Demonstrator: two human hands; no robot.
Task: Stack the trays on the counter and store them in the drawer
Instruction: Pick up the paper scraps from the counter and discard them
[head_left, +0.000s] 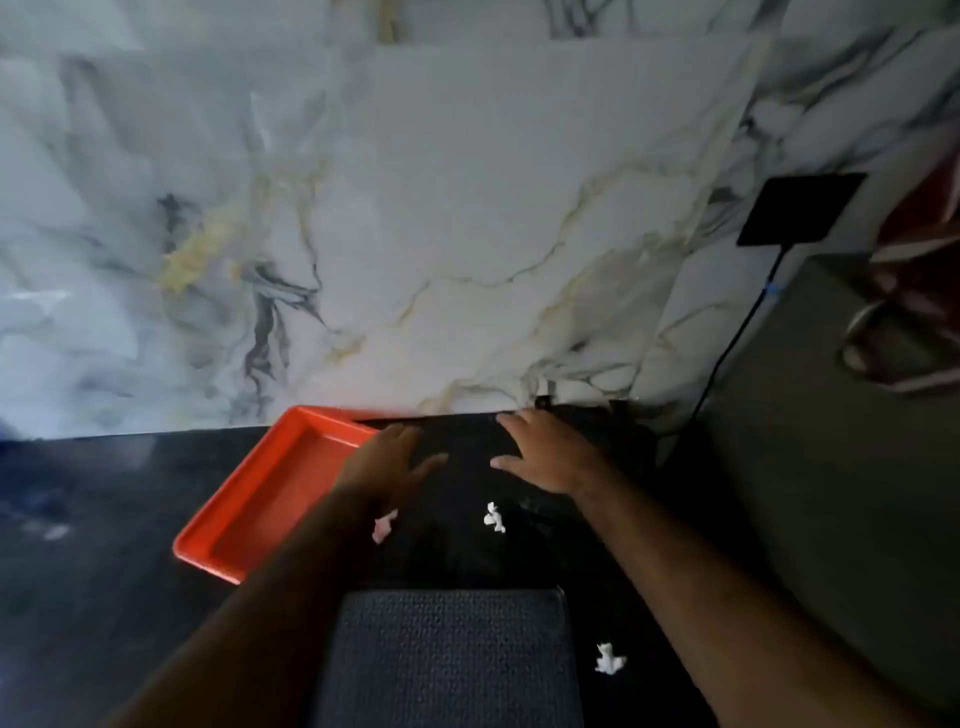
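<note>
An orange-red tray (260, 499) lies at an angle on the dark counter (93, 519), its far corner against the marble wall. My left hand (387, 462) hovers with fingers spread over the tray's right rim and holds nothing. To its right, my right hand (545, 452) is palm down, fingers apart, over a black area near the wall. Whether a black tray lies under it I cannot tell in the dark. A dark grey textured rectangle (447, 660) fills the bottom centre between my forearms.
Small white paper scraps (493, 517) lie on the dark surface, another scrap (608, 660) near the textured rectangle. A grey box-like appliance (831, 493) stands at the right. A black square pad (800, 208) with a cable hangs on the marble wall (467, 208).
</note>
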